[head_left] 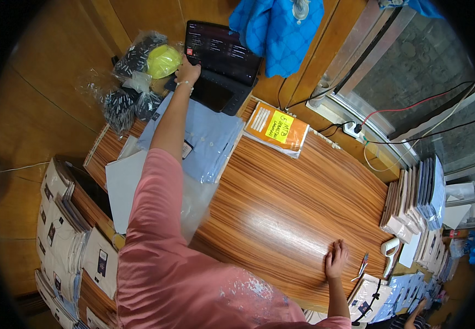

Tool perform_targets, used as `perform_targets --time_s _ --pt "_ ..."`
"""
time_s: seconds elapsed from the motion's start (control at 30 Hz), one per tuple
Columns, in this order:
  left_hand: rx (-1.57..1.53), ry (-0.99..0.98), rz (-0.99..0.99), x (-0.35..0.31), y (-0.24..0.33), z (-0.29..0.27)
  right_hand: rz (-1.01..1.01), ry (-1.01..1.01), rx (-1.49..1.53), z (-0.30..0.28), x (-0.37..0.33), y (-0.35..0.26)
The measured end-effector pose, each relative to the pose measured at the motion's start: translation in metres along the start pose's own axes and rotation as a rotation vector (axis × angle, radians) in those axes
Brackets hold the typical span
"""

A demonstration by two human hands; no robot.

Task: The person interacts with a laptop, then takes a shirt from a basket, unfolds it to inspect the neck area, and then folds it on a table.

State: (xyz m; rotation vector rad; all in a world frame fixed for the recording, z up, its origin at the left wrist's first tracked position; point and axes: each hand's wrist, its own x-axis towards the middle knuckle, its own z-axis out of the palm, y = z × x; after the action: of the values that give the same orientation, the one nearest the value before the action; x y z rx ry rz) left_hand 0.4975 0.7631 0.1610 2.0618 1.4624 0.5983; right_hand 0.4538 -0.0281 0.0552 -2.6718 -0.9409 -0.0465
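My left hand (187, 72) is stretched out to the left edge of an open laptop (215, 46), its thumb apart from the fingers. Whether it touches the laptop's edge I cannot tell. Close beside it is a bright yellow bundle (163, 61) in clear plastic. A dark phone or tablet (211, 93) lies on the keyboard. Under my left forearm are folded light blue shirts (207, 140) in clear wrapping. My right hand (336, 259) rests on the wooden table (292, 203) with fingers extended, holding nothing. Small red-handled snips (363, 266) lie to its right.
An orange notebook (277, 129) with a yellow note lies by the wall. Clear bags of black tags (119, 112) fill the far left corner. Packed garments (413, 197) stand at right; more (56, 247) are at left. A white tape dispenser (390, 255) and another person's arm (414, 315) are at right.
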Motion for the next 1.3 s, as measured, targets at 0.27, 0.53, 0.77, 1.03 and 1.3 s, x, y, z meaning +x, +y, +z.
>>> perform_targets --time_s 0.27,0.53,0.77,1.03,1.3 --pt "0.01 -0.047 0.084 0.013 -0.004 0.014 0.006 0.014 0.0 -0.002 0.0 -0.002" --pt "0.054 0.004 0.19 0.04 -0.021 0.017 0.006 0.012 -0.005 -0.003 0.001 0.0" --pt "0.164 0.066 0.186 -0.014 0.007 0.0 0.009 0.004 0.006 -0.003 0.002 -0.002" --pt "0.145 0.113 0.242 -0.007 0.021 -0.022 -0.017 0.025 0.03 -0.002 0.003 -0.001" --pt "0.132 0.07 0.309 0.0 0.019 -0.011 -0.006 0.023 0.037 -0.002 0.006 -0.004"
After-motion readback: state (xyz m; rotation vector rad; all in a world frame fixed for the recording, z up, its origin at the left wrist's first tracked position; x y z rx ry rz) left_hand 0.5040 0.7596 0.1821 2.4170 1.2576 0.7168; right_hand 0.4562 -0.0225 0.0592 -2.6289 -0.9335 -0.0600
